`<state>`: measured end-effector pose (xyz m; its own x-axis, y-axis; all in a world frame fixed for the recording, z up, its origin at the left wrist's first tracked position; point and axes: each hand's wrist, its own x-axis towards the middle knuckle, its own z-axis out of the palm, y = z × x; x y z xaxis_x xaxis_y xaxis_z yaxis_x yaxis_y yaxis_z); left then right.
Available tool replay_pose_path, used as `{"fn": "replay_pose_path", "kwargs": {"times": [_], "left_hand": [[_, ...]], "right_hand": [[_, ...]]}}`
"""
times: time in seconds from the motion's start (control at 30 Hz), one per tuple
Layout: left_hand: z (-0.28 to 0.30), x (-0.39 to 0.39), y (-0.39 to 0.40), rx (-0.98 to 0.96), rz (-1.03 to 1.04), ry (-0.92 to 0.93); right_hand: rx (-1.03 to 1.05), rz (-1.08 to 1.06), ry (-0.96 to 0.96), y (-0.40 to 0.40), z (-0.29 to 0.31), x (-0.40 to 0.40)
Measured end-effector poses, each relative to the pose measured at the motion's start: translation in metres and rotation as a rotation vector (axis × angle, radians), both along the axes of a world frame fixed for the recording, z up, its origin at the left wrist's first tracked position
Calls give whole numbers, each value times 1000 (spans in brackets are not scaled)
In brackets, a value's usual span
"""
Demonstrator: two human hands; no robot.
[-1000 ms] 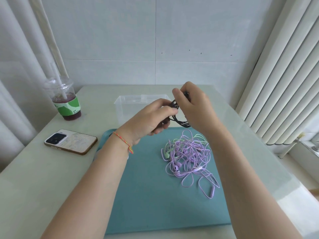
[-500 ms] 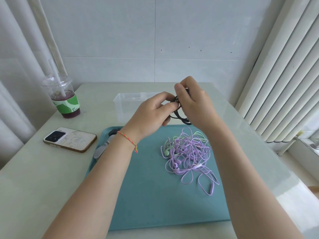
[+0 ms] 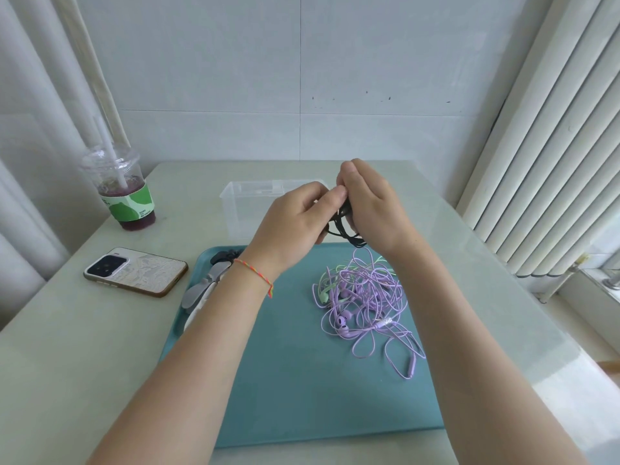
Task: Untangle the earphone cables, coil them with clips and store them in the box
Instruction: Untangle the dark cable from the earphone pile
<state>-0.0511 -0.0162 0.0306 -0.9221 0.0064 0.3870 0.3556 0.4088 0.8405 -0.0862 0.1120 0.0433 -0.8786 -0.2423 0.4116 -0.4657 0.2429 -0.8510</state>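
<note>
**Figure: Black earphone cable gathered between both hands above the tray**

Head view. Compared with a second ago, the left hand [image 3: 295, 223] and right hand [image 3: 372, 209] have closed tighter together and risen slightly; less of the black cable [image 3: 345, 229] hangs loose below them. Both hands pinch this cable, fingers curled round it, above the far edge of the teal tray [image 3: 302, 397]. This suggests coiling is nearly complete, clipping next. On the tray, right of centre, lies a tangle of lilac and pale-green cables [image 3: 362, 297]: thin, glossy, limp loops. At the tray's left edge sit grey and white clips [image 3: 201, 290], smooth and rounded. Beyond the tray stands the clear, rigid plastic box [image 3: 241, 203].
</note>
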Motion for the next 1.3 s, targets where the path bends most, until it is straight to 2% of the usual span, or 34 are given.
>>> {"fn": "replay_pose_path", "kwargs": {"times": [0.1, 0.23, 0.4, 0.7, 0.8, 1.1, 1.3], "left_hand": [[-1, -1, 1, 2, 0, -24], [-4, -2, 4, -3, 10, -14], [-8, -5, 4, -39, 37, -46], [-5, -4, 4, 228, 0, -143], [-5, -4, 2, 250, 9, -148], [-1, -4, 0, 171, 25, -197], [-5, -4, -1, 232, -5, -192]], "right_hand": [[-2, 1, -47, 0, 2, 1], [-58, 60, -200, 0, 4, 3], [-60, 113, -273, 4, 2, 2], [-243, 328, -419, 19, -3, -10], [-253, 392, -403, 23, -2, -11], [-145, 269, -289, 14, -9, -15], [-185, 306, -334, 17, -8, -14]]}}
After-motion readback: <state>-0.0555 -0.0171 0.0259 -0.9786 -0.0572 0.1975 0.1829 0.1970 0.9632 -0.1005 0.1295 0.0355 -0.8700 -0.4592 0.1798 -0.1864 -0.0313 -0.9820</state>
